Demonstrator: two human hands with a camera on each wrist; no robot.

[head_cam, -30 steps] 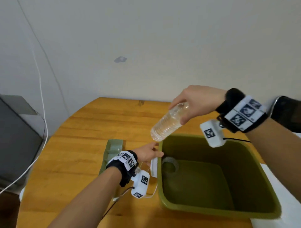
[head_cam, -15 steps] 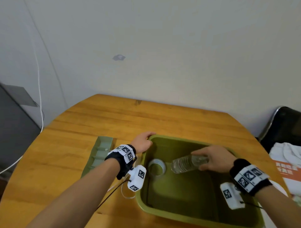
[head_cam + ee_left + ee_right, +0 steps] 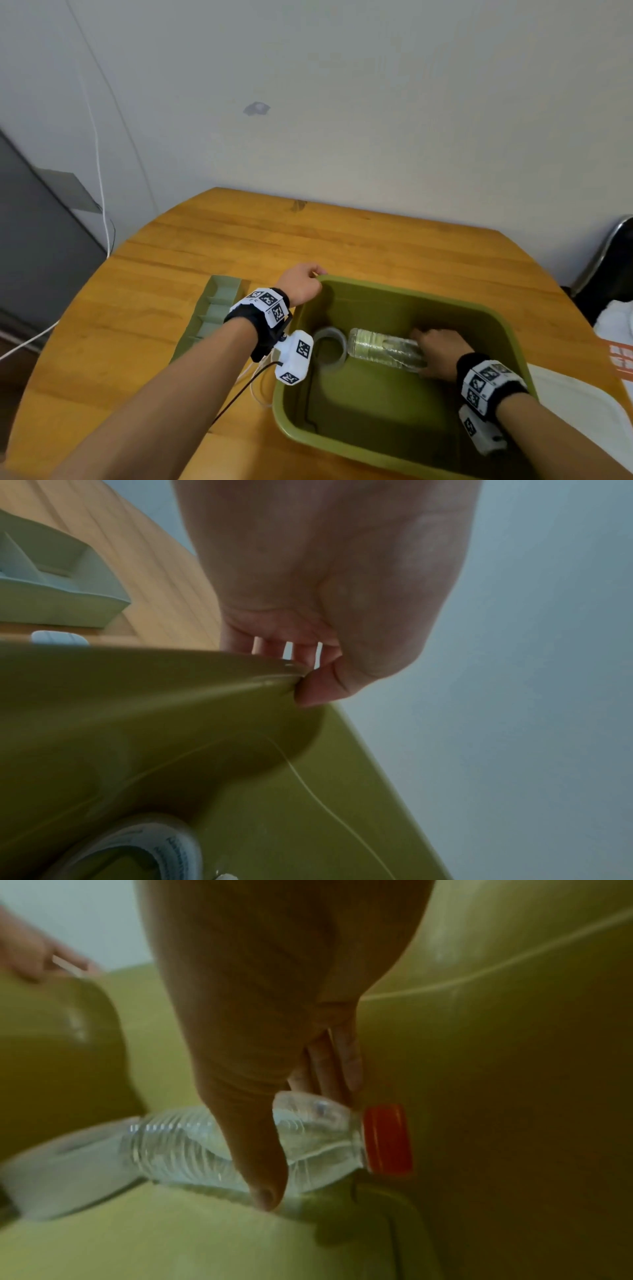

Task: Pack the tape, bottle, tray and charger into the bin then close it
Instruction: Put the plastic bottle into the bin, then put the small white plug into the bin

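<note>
head: right hand [image 3: 440,349] is gripping bottle [image 3: 383,347] lying on its side inside the bin [image 3: 411,301], base just beside tape [image 3: 330,347]; tray [image 3: 214,313] is sitting on table [image 3: 137,308] | left wrist: left hand [image 3: 325,588] is pinching bin rim, thumb inside | right wrist: thumb and fingers [image 3: 329,1064] are clamping bottle near red cap [image 3: 387,1138]

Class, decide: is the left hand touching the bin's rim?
Touching. The left wrist view shows the left hand pinching the bin rim's corner.

No text reads clearly; the orange paper [image 3: 620,356] carries blurred white characters.
</note>
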